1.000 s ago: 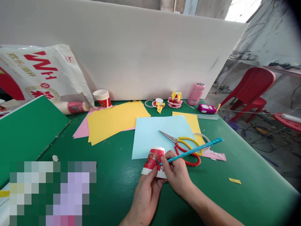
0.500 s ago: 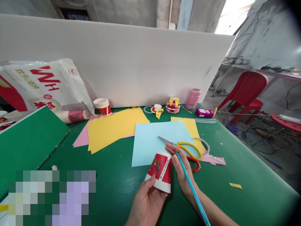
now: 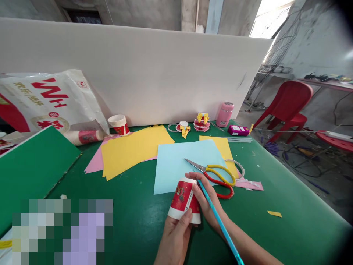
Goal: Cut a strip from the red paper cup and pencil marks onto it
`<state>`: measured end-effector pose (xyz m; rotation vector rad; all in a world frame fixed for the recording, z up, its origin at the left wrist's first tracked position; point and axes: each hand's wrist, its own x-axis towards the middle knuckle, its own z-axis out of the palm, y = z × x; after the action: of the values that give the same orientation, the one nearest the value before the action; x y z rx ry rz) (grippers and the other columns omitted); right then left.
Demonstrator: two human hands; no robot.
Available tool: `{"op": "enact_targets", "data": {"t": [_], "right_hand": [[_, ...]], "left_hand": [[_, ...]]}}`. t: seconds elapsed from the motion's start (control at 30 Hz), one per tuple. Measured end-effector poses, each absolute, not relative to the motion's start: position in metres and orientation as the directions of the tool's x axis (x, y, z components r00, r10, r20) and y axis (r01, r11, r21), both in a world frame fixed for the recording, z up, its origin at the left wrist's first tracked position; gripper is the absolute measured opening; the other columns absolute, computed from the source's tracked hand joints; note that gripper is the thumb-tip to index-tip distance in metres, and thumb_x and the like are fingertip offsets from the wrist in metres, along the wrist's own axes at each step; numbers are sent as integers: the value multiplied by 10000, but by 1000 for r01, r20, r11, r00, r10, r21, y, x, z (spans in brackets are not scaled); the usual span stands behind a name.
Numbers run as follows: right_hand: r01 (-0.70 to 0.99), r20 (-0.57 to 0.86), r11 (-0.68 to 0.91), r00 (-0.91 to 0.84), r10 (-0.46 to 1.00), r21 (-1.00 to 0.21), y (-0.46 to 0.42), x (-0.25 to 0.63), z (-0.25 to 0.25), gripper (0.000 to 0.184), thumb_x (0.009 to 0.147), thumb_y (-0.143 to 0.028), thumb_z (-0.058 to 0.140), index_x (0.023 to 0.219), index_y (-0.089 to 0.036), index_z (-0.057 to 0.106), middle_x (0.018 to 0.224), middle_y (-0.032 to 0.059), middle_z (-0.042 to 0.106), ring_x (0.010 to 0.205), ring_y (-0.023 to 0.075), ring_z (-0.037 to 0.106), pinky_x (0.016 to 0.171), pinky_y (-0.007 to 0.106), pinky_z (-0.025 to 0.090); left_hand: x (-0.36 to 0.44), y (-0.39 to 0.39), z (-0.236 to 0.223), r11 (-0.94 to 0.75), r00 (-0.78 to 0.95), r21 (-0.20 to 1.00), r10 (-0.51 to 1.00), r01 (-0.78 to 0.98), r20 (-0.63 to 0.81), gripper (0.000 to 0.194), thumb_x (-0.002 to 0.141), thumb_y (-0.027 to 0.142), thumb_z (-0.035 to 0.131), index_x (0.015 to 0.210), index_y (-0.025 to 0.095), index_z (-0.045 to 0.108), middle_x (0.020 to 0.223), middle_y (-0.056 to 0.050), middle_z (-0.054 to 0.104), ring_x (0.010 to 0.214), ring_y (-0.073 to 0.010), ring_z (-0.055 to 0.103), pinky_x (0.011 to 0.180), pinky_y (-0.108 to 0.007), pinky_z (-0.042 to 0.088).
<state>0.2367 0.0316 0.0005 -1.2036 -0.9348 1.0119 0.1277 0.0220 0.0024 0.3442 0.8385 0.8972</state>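
A red and white paper cup [image 3: 184, 197] printed with a dragon is tilted in my left hand [image 3: 176, 233], its wider rim toward me and my thumb across its side. My right hand [image 3: 205, 200] rests against the cup's right side near its base. Between the fingers of that hand lies a long, shiny blue pencil [image 3: 217, 217], slanting back over my wrist. Just beyond my right hand, scissors [image 3: 209, 169] with one yellow and one red handle lie partly on a light blue sheet of paper [image 3: 168, 173].
Yellow sheets [image 3: 135, 147] lie over pink paper at left. Along the white board [image 3: 165, 73] stand another paper cup [image 3: 119, 125], small folded-paper crafts [image 3: 202, 123] and a pink bottle [image 3: 224, 115]. A roll of tape [image 3: 242, 169] lies beside the scissors. A green board [image 3: 38, 169] is at left.
My left hand has turned the cup slightly, with the thumb shifting right along it. My right hand has moved a little left, its fingers now over the cup's base edge.
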Motion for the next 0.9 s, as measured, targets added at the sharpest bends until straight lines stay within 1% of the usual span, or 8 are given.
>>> {"op": "enact_targets", "data": {"t": [0.07,0.13,0.23,0.33,0.43,0.5,0.63,0.9], "right_hand": [[-106,100,144,341,935,-984,33,238,-4,259,860,-360,455,1098,-259,465,1207,48,506,1124,207,450,926,351,380],[-103,164,222,401,901,-970,35,242,-7,276,888,-353,399,1150,-274,438,1215,38,505,1121,189,450,934,345,363],[-63,195,250,453,870,-966,34,247,-8,286,905,-355,363,1160,-277,464,1130,32,550,993,162,518,850,300,412],[-29,177,211,438,881,-977,30,249,-6,256,903,-350,376,1024,-250,579,962,20,585,817,123,529,738,234,433],[-79,151,186,329,932,-979,27,246,-4,245,893,-339,408,893,-216,620,703,-6,551,642,96,485,591,195,415],[-108,138,170,253,958,-980,25,242,-4,194,868,-324,466,850,-198,612,617,-22,509,576,87,459,524,185,393],[-49,122,135,210,970,-990,24,237,-5,137,841,-298,510,803,-177,561,571,-38,469,498,77,424,443,177,367],[49,111,103,199,974,-993,22,233,-9,133,848,-296,483,770,-191,462,591,-41,456,451,75,408,362,163,359]], "left_hand": [[128,27,6,616,320,534,774,-579,-546,484,668,193,660,1138,173,546,922,-91,682,908,-226,603,804,-333,453],[128,31,8,611,327,483,769,-627,-549,412,710,174,617,1117,157,553,941,-108,673,890,-215,607,768,-326,471],[128,36,5,612,344,437,762,-659,-549,300,746,152,571,1046,155,589,929,-107,671,808,-182,618,680,-296,489],[127,38,-2,628,403,409,758,-662,-513,254,770,163,543,1017,162,605,921,-95,669,770,-167,614,648,-286,484],[128,37,-8,612,443,429,785,-664,-433,239,788,182,524,1006,154,617,894,-88,671,781,-170,606,663,-285,475],[128,36,-11,596,455,458,801,-659,-388,235,791,177,518,998,149,626,891,-85,672,804,-176,603,697,-291,470],[128,33,-12,588,472,503,809,-634,-351,258,795,179,510,1026,179,624,910,-80,673,865,-198,593,747,-302,459],[128,29,-9,609,473,568,792,-555,-386,257,790,220,528,1026,199,627,973,-78,662,888,-192,585,756,-273,452]]}}
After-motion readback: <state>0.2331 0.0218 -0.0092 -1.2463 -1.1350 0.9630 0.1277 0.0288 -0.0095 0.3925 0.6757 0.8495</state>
